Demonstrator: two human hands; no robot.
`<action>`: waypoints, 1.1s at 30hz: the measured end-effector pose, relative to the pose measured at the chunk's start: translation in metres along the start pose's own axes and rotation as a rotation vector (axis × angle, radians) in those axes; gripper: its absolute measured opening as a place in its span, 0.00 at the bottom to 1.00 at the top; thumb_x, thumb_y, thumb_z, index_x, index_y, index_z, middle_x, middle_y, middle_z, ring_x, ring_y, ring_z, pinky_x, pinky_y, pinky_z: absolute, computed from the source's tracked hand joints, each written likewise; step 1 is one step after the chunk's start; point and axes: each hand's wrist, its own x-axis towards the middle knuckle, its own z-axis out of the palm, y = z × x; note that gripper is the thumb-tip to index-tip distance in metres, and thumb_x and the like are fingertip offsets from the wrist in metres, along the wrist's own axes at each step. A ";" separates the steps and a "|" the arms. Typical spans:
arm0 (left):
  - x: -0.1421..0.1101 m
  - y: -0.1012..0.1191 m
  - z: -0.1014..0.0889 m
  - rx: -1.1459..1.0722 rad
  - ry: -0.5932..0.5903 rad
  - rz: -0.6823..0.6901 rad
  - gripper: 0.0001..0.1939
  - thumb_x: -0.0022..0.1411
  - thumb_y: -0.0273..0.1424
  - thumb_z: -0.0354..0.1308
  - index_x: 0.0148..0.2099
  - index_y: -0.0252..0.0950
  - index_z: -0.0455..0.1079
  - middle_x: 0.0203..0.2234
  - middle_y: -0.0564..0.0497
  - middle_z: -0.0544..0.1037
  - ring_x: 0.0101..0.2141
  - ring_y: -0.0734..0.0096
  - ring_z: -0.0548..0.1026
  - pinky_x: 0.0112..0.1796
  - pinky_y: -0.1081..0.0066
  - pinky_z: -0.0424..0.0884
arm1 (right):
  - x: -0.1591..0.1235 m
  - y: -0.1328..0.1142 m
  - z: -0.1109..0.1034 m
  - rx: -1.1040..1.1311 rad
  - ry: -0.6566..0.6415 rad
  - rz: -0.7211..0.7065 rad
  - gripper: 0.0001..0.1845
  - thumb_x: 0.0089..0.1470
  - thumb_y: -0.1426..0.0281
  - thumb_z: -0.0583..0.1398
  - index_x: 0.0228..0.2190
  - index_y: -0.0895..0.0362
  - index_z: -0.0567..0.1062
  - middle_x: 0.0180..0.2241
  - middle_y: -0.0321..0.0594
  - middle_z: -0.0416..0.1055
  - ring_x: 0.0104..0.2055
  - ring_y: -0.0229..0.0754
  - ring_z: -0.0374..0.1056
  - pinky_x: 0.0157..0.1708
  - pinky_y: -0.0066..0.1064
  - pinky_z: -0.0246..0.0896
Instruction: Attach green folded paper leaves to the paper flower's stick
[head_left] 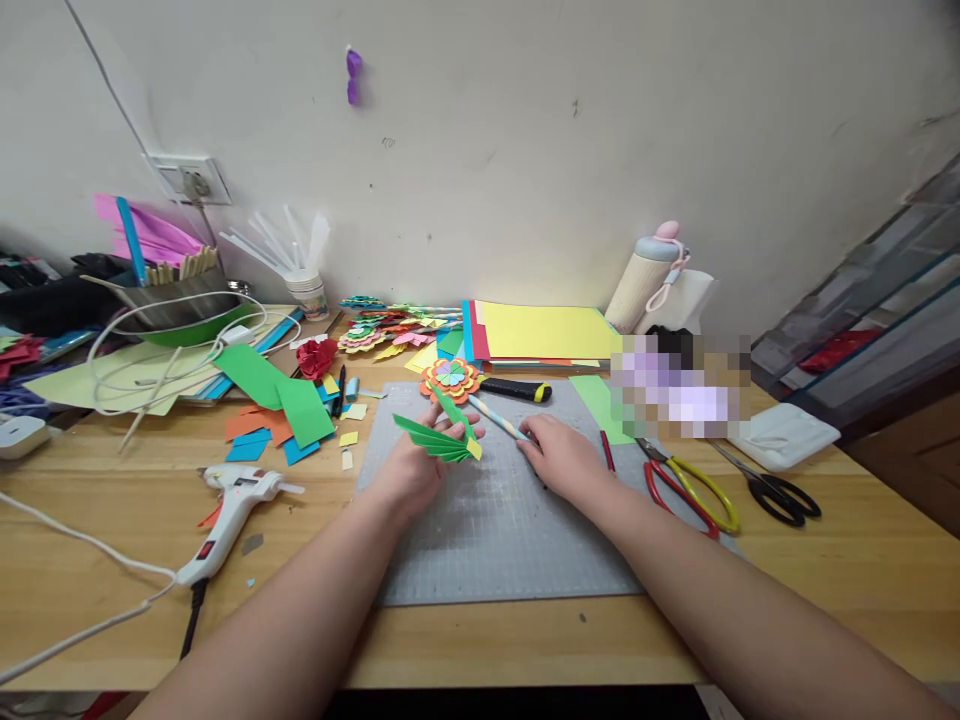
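My left hand (pixel 411 482), palm turned up, holds a pleated green paper leaf (pixel 431 440) with a small yellow tab (pixel 474 449) at its tip. The fingers are partly hidden behind the leaf. A layered paper flower (pixel 452 378), orange, yellow and pastel, lies at the far end of a pale striped stick (pixel 496 418). My right hand (pixel 568 462) is closed on the stick's near end, low over the grey cutting mat (pixel 510 570). A black and yellow utility knife (pixel 516 389) lies just beyond the stick.
A white glue gun (pixel 234 510) lies left, among green paper strips (pixel 304 410) and a trailing cable. Yellow-and-red scissors (pixel 694 490) and black scissors (pixel 780 495) lie right. Stacked coloured paper (pixel 551 332), finished flowers (pixel 390 335) and a bottle (pixel 641 280) stand along the wall.
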 end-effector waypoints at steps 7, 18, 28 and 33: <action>-0.003 0.006 0.000 -0.215 -0.180 -0.200 0.14 0.58 0.26 0.56 0.48 0.34 0.68 0.35 0.48 0.76 0.34 0.72 0.76 0.35 0.74 0.72 | -0.003 -0.016 0.002 0.385 0.048 0.104 0.13 0.56 0.57 0.49 0.31 0.54 0.63 0.19 0.30 0.58 0.17 0.35 0.54 0.17 0.26 0.51; -0.007 -0.008 0.001 -0.144 -0.376 -0.437 0.11 0.57 0.28 0.58 0.44 0.32 0.71 0.34 0.46 0.77 0.34 0.68 0.77 0.37 0.72 0.73 | -0.021 -0.047 -0.001 1.305 -0.194 0.163 0.18 0.45 0.65 0.65 0.33 0.53 0.61 0.18 0.22 0.53 0.14 0.26 0.45 0.11 0.16 0.37; -0.006 -0.018 0.007 -0.083 -0.182 -0.280 0.12 0.47 0.16 0.56 0.36 0.31 0.71 0.33 0.46 0.77 0.38 0.68 0.75 0.45 0.67 0.67 | -0.005 -0.033 -0.008 1.344 0.273 0.290 0.22 0.38 0.70 0.68 0.30 0.53 0.60 0.20 0.22 0.54 0.13 0.23 0.47 0.10 0.16 0.40; -0.005 -0.029 0.009 0.087 -0.117 -0.180 0.11 0.49 0.31 0.65 0.34 0.29 0.72 0.30 0.46 0.76 0.32 0.71 0.74 0.38 0.70 0.68 | -0.008 -0.034 -0.001 1.307 0.301 0.256 0.21 0.40 0.69 0.67 0.31 0.53 0.60 0.23 0.23 0.56 0.13 0.23 0.49 0.09 0.17 0.40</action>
